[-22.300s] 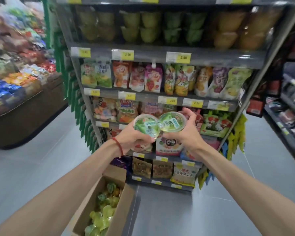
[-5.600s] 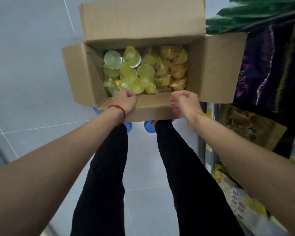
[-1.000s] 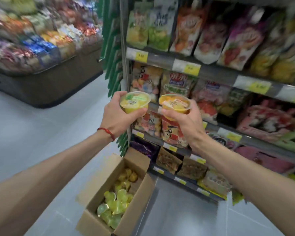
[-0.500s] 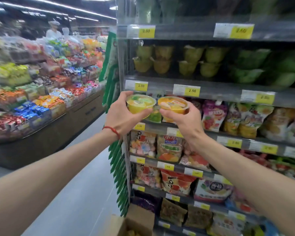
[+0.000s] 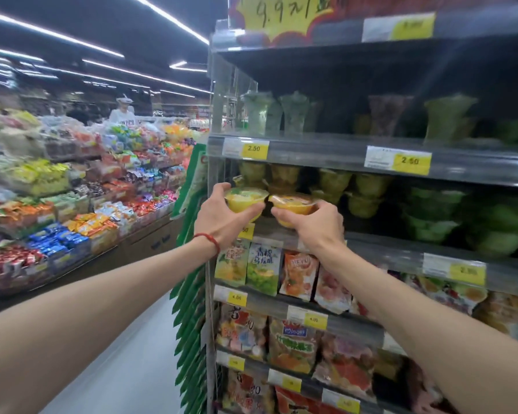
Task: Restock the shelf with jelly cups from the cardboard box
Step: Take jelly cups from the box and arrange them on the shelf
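Two jelly cups sit side by side at the front edge of the shelf (image 5: 380, 245), among stacked cups. The left hand (image 5: 220, 221) curls round the yellow cup (image 5: 244, 200); the right hand (image 5: 314, 224) grips the orange cup (image 5: 293, 204), fingers wrapped beneath.

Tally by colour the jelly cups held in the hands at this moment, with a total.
yellow plastic jelly cup, held in the left hand: 1
orange plastic jelly cup, held in the right hand: 1
Total: 2
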### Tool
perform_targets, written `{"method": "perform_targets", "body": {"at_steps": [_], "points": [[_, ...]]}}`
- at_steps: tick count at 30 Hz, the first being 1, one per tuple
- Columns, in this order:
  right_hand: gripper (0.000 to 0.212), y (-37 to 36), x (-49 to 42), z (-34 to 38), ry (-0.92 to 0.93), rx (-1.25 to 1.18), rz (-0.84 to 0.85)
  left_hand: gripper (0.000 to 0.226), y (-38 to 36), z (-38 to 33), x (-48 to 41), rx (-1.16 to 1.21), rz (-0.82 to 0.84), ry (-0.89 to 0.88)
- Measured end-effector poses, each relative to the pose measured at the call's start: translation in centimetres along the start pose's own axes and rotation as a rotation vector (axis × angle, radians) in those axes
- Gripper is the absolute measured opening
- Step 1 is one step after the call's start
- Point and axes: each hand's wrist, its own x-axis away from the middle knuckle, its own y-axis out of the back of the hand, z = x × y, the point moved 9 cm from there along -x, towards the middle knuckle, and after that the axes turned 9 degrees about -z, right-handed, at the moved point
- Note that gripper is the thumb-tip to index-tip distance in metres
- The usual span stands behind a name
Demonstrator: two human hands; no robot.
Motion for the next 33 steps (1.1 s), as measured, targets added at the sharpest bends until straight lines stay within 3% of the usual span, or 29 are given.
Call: {"method": "perform_targets", "body": {"at_steps": [4,7,12,18,20,25,29,33], "points": [[0.079,0.0,-2.6,0.6,0.122,0.192,-0.043,0.093,-2.3,0.0,-1.7,-0.061,-0.006,0.009],[0.086,-1.3,-4.5,0.4,0.188,0.217,0.018,0.095,-3.2,0.5,-2.4,-0.068,-0.065,0.052],[0.086,-3.5,-6.0,-1.1,0.179,0.235,0.124,0.079,-4.6,1.4,-3.3,-0.094,-0.099,0.008],[0.117,-5.0,-6.6,-1.5,0.153,0.218,0.236,0.07,-5.2,2.2,-2.8,-0.094,-0.211,-0.039],[0.113,-5.1,-6.5,-1.4,0.17,0.244,0.267,0.08,-5.2,2.1,-2.5,-0.081,-0.235,-0.047],[0.078,-5.1,-6.2,-1.6,0.161,0.257,0.367,0.087,-5.3,1.5,-1.7,-0.1,-0.294,-0.108],[0.095,-5.4,-6.0,-1.6,0.175,0.224,0.38,0.089,-5.4,1.6,-1.6,-0.15,-0.296,-0.103],[0.086,-4.7,-5.8,-1.4,0.232,0.256,0.384,0.093,-5.3,1.8,-1.6,-0.199,-0.271,-0.086]]}}
